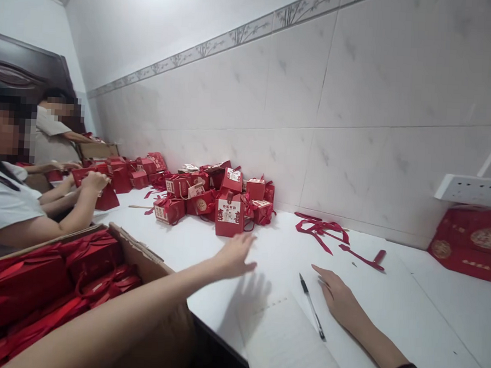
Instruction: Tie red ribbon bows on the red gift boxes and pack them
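My left hand (236,255) hovers open above the white table (420,314), fingers spread, just in front of an upright red gift box (229,217) and apart from it. My right hand (338,296) lies flat and open on the table, beside a black pen (312,307) resting on a sheet of white paper (286,345). Neither hand holds anything. A pile of several small red gift boxes (203,195) with ribbons sits against the tiled wall behind the upright box.
A cardboard carton (143,250) full of red folded boxes and ribbons stands at my left. Loose red ribbons (323,230) lie near the wall. Flat red boxes (468,242) and a white power strip (473,190) are at the right. Two other people handle red boxes at far left.
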`<state>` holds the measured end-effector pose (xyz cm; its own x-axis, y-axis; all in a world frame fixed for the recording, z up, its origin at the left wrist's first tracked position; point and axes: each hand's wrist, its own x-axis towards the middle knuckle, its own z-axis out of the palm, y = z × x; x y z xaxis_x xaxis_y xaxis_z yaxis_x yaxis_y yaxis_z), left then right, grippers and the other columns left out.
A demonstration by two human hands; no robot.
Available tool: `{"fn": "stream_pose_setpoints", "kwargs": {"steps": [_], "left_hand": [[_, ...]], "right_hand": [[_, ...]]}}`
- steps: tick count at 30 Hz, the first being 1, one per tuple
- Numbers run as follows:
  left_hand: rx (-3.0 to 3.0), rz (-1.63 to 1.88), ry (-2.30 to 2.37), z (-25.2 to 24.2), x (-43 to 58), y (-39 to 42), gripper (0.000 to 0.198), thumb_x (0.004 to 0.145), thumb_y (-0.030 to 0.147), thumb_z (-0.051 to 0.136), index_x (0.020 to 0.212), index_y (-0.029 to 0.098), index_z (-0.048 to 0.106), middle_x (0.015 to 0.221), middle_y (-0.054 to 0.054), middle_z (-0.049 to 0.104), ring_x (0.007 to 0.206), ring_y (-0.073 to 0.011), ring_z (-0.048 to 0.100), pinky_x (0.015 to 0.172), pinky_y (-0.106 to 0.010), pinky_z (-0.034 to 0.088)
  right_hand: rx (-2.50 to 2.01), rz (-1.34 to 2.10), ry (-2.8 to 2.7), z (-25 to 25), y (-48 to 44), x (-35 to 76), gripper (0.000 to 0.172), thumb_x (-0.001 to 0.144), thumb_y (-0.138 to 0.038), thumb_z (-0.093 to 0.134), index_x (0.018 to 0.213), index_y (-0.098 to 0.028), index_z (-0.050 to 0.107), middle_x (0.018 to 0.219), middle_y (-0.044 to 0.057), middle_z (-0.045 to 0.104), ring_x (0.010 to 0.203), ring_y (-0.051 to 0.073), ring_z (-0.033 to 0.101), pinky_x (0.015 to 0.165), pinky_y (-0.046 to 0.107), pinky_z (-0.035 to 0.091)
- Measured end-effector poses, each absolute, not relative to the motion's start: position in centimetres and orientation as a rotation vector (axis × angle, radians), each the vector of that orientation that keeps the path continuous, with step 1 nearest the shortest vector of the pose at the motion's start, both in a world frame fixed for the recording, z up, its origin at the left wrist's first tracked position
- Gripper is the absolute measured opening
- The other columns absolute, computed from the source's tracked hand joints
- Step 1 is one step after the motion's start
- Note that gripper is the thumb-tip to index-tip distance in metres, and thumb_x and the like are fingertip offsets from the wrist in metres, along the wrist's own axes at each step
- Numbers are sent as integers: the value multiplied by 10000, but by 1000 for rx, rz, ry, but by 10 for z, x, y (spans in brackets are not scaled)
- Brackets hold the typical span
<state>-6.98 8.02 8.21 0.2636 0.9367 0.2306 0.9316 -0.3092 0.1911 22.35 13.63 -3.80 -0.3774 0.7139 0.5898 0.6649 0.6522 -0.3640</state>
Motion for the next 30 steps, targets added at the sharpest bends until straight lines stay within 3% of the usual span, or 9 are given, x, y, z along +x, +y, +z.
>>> {"fn": "stream_pose_setpoints", "kwargs": {"steps": [5, 8, 12, 15, 18, 23, 28, 30], "left_hand": [[2200, 725, 2303, 111, -113, 138, 683, 714, 162, 555, 1321, 20, 276, 1404, -248, 251, 1322, -335, 216, 1037, -461, 284], [2059, 755, 2429, 122, -132, 162, 672, 729, 159, 546, 1329, 51, 264, 1418, -243, 231, 1322, -359, 203, 999, -505, 311], [2008, 751, 2446, 127, -143, 177, 546, 765, 144, 508, 1287, 112, 353, 1335, -204, 399, 1264, -339, 335, 942, -502, 366], [2038, 761, 2405, 125, -143, 174, 334, 783, 173, 492, 1109, 111, 520, 1161, -190, 538, 1112, -342, 494, 859, -471, 419], [2117, 806, 2310, 125, -142, 158, 168, 794, 199, 480, 905, 141, 592, 1024, -126, 594, 955, -285, 582, 806, -389, 445], [2244, 956, 2108, 129, -136, 110, 134, 808, 274, 479, 824, 183, 577, 917, -33, 586, 842, -172, 589, 764, -262, 444], [2427, 1052, 1746, 115, -119, 63, 141, 807, 291, 477, 791, 183, 565, 818, -16, 558, 749, -149, 559, 683, -251, 435], [2447, 1097, 1675, 105, -111, 52, 133, 816, 272, 461, 786, 179, 551, 794, -16, 544, 729, -145, 541, 669, -254, 426]], "right_hand": [[-1152, 218, -2062, -37, 136, 219, 402, 833, -226, 296, 1161, -136, 510, 1060, 121, 592, 1006, 251, 552, 867, 456, 484], [-1162, 255, -2035, -35, 136, 218, 383, 819, -227, 327, 1134, -147, 529, 1061, 117, 594, 994, 252, 560, 864, 451, 488], [-1127, 260, -2017, -35, 136, 216, 336, 815, -212, 353, 1075, -159, 558, 1027, 112, 603, 974, 245, 568, 862, 442, 488], [-1091, 248, -2017, -36, 136, 214, 300, 820, -205, 352, 1020, -156, 569, 1009, 117, 602, 966, 243, 566, 864, 447, 480], [-1057, 244, -2030, -35, 135, 215, 265, 833, -224, 348, 968, -160, 568, 977, 120, 603, 940, 245, 569, 843, 454, 487], [-1006, 200, -2004, -17, 124, 209, 216, 857, -240, 349, 911, -190, 552, 950, 94, 602, 925, 241, 568, 799, 445, 499], [-739, 61, -2007, 30, 99, 166, 151, 885, -241, 415, 1003, -204, 501, 982, 85, 569, 951, 237, 542, 814, 421, 481], [-590, 42, -2023, 53, 90, 140, 210, 877, -219, 449, 1084, -194, 458, 1023, 103, 537, 990, 242, 514, 840, 423, 466]]}}
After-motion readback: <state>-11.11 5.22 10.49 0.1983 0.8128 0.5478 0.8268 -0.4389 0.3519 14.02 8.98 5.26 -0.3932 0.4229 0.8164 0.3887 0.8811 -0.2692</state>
